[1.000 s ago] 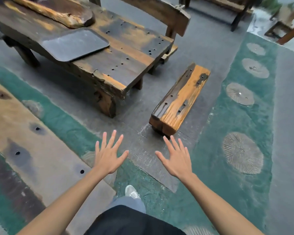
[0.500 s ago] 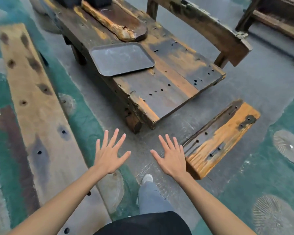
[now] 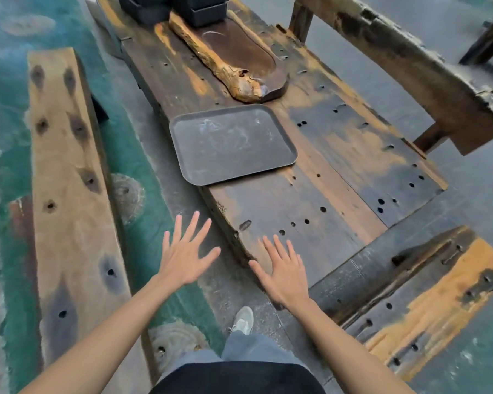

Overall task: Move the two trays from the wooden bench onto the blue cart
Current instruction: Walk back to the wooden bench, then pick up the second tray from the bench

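Observation:
A dark grey rectangular tray [image 3: 232, 143] lies flat on the worn wooden bench [image 3: 310, 200], near its left edge. A long carved wooden tray [image 3: 239, 52] with a raw bark rim rests farther back on the bench. My left hand [image 3: 187, 251] hovers over the floor just left of the bench's near corner, fingers spread, holding nothing. My right hand [image 3: 283, 270] is spread over the bench's near end, also holding nothing. Both hands are short of the grey tray. No blue cart is in view.
Black plastic containers [image 3: 199, 9] stand at the bench's far end. A long pale plank [image 3: 66, 180] lies on the floor to the left, a short orange-stained beam [image 3: 427, 302] to the right. The bench's backrest [image 3: 410, 66] runs along the right. My shoe [image 3: 242, 319] is on the floor below.
The view has moved closer to the bench and turned left; the grey tray is now nearer and central. Both hands stay spread and empty, the right one now over the bench end.

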`<act>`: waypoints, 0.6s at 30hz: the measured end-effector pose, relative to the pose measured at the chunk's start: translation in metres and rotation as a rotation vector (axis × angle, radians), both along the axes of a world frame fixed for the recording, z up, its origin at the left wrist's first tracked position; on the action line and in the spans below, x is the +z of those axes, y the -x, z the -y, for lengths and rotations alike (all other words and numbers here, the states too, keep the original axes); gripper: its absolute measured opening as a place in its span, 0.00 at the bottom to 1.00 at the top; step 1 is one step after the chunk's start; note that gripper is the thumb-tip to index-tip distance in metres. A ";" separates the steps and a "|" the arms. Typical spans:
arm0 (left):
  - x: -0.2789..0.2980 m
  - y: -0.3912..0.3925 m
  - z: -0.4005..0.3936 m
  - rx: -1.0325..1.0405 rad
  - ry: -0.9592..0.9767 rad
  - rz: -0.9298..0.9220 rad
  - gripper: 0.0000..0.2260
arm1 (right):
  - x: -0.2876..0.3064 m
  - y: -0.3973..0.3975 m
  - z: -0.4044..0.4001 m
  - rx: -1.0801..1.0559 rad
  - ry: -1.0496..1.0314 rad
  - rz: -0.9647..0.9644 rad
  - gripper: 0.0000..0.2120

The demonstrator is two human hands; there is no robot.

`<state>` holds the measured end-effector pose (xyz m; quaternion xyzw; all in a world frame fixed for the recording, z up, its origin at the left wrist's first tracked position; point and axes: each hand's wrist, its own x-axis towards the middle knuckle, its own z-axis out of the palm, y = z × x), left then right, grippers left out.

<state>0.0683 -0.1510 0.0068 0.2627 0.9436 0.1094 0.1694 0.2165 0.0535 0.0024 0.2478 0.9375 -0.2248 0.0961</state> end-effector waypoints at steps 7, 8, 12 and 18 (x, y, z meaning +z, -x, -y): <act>0.015 0.120 -0.058 0.028 -0.109 -0.009 0.33 | 0.002 0.101 -0.040 -0.020 0.050 0.025 0.36; 0.014 0.140 -0.064 0.019 -0.106 -0.006 0.33 | 0.001 0.116 -0.044 -0.042 0.065 0.030 0.36; 0.003 0.229 -0.093 -0.057 -0.144 -0.011 0.33 | -0.009 0.178 -0.062 -0.159 0.194 0.040 0.34; -0.019 0.375 -0.151 -0.223 -0.174 0.058 0.32 | -0.026 0.282 -0.075 -0.448 0.447 -0.048 0.34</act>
